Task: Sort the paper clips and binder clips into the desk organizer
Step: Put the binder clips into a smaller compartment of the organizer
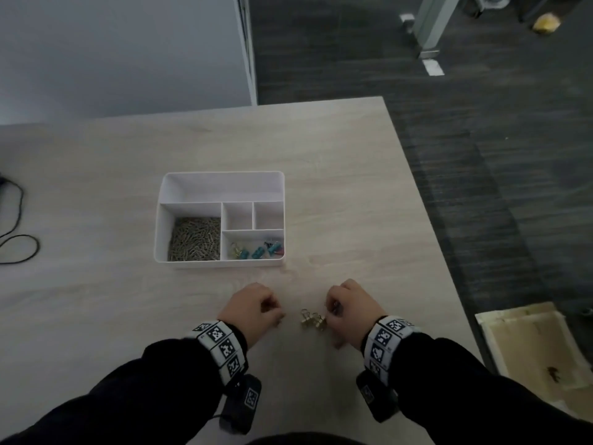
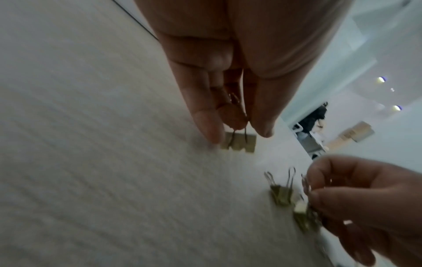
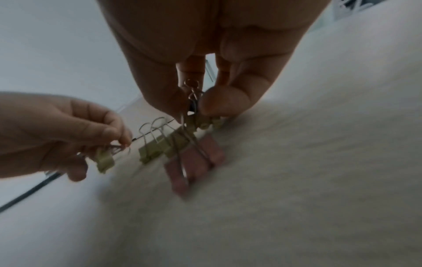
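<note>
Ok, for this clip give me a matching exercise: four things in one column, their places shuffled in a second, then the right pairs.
Things:
1. paper clips
2. coloured binder clips
3. loose gold binder clips
4. black cable

Places:
A. on the desk between the two hands
B. organizer's large near-left compartment
C. at the desk's left edge
D. organizer's near-right compartment

Pairs: 1-B, 2-D, 3-A, 4-C

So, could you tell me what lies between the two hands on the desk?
Gold binder clips lie on the desk between left hand and right hand, clearest in the head view.
</note>
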Demonstrator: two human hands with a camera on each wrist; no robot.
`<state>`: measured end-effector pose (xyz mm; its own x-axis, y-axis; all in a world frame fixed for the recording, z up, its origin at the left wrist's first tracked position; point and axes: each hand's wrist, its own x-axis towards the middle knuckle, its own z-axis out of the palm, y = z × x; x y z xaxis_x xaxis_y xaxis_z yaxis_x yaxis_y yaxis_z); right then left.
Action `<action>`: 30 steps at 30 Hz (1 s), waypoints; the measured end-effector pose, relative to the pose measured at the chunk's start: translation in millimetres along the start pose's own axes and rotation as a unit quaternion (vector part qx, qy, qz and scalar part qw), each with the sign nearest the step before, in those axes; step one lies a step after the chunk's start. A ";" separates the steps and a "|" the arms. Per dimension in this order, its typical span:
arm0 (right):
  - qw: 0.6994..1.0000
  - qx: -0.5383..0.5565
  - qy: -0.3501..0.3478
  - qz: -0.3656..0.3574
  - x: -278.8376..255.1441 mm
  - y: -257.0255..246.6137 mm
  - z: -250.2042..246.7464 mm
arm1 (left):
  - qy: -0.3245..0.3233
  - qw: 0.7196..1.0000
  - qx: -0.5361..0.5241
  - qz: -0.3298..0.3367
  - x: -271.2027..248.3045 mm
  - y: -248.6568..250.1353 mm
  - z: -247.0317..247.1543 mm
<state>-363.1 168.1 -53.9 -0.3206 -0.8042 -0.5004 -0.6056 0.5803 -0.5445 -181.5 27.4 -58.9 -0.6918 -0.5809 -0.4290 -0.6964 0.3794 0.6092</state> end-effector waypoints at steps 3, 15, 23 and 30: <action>0.999 0.029 0.012 -0.002 13.8 -11.0 -3.9 | 0.044 0.992 -0.100 -0.070 -3.8 -13.4 -14.2; 0.972 0.200 0.094 -0.073 64.4 -109.6 -29.9 | 0.183 0.924 -0.327 -0.072 13.3 10.4 -92.0; 0.976 0.188 0.090 -0.060 71.0 -108.1 -34.8 | 0.138 0.957 -0.252 -0.049 18.4 14.0 -92.0; 0.993 -0.059 -0.051 -0.090 26.6 -45.7 -35.8 | -0.020 0.997 0.074 -0.003 -5.0 -11.1 -52.8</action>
<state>-370.0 115.6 -18.1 -0.1264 -0.8730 -0.4710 -0.7290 0.4038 -0.5528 -160.3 -11.9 -28.3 -0.6927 -0.5551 -0.4605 -0.7189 0.4806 0.5022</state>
